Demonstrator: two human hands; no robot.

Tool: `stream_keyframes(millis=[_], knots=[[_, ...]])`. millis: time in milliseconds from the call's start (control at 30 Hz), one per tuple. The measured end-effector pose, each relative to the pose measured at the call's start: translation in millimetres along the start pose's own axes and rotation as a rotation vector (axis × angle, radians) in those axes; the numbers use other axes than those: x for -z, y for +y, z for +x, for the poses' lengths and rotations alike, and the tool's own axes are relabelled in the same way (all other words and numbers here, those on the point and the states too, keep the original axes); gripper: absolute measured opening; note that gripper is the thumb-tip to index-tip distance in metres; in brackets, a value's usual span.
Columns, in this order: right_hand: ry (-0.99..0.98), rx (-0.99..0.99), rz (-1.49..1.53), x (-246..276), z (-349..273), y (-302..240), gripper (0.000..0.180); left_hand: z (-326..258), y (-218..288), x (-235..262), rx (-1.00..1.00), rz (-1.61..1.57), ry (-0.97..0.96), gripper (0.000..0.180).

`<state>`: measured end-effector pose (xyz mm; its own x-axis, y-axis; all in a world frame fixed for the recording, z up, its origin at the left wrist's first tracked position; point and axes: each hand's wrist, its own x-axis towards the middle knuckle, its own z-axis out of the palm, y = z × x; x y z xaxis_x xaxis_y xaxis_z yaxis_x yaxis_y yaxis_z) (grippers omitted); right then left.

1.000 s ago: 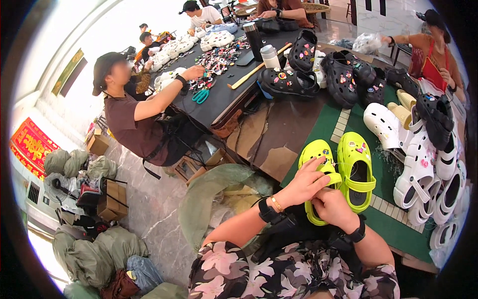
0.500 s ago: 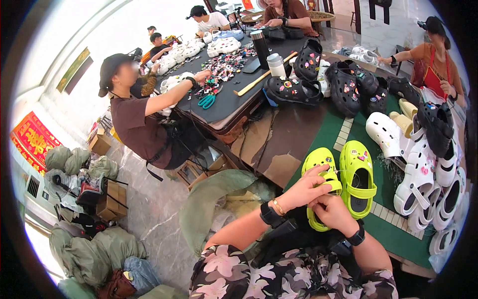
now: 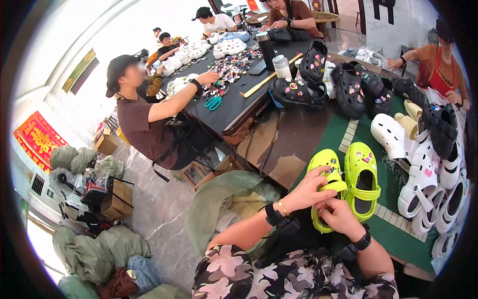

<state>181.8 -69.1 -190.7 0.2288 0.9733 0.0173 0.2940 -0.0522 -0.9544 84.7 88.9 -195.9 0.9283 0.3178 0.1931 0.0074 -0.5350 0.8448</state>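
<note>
Two lime-green clogs lie side by side in front of me, with small charms on their toes. Both of my hands are at the left clog [image 3: 322,160]. My left hand [image 3: 306,192] grips its strap from the left, fingers over the top. With fingers curled, my right hand [image 3: 341,217] holds the same clog by the heel end of the strap; its fingertips are partly hidden. The right clog [image 3: 367,164] stands untouched beside it, strap round its heel. A thin clear tie seems to run between the pair.
Black clogs [image 3: 348,89] with charms and a heap of white clogs [image 3: 416,187] crowd the table's right side. A green sack [image 3: 199,209] sits left of my arm. Across the dark table [image 3: 219,117], co-workers sit around loose charms [image 3: 231,67], a black flask [image 3: 265,50] and scissors [image 3: 213,103].
The whole view has shifted slightly. My hands stay on the left clog's strap, my right fingers a little more curled. The co-worker at left has lifted a hand slightly from the charms.
</note>
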Motion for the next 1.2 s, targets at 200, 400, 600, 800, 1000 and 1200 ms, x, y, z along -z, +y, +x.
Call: stream_keyframes(millis=[200, 400, 600, 800, 1000, 1200], knots=[[0.092, -0.058, 0.022, 14.7, -18.1, 0.9, 0.018, 0.3, -2.6, 3.8, 0.087, -0.257, 0.052, 0.019], [0.088, -0.049, 0.009, 18.5, -25.3, 1.5, 0.030, -2.9, 0.3, 11.2, 0.131, -0.421, 0.027, 0.013], [0.042, -0.112, -0.014, 27.7, -46.2, -2.2, 0.026, 3.5, 6.2, 11.0, 0.225, -0.530, 0.180, 0.015], [0.025, -0.077, -0.130, 56.8, -81.4, -5.7, 0.013, 8.7, 18.2, 20.6, 0.214, -0.560, 0.356, 0.016], [0.346, -0.092, -0.120, 66.7, -81.8, -3.7, 0.014, 9.0, 31.9, 22.6, 0.219, -0.564, 0.289, 0.015], [0.417, -0.024, -0.194, 61.8, -73.2, 7.1, 0.013, 1.9, 48.1, 30.3, 0.177, 0.041, 0.287, 0.015]])
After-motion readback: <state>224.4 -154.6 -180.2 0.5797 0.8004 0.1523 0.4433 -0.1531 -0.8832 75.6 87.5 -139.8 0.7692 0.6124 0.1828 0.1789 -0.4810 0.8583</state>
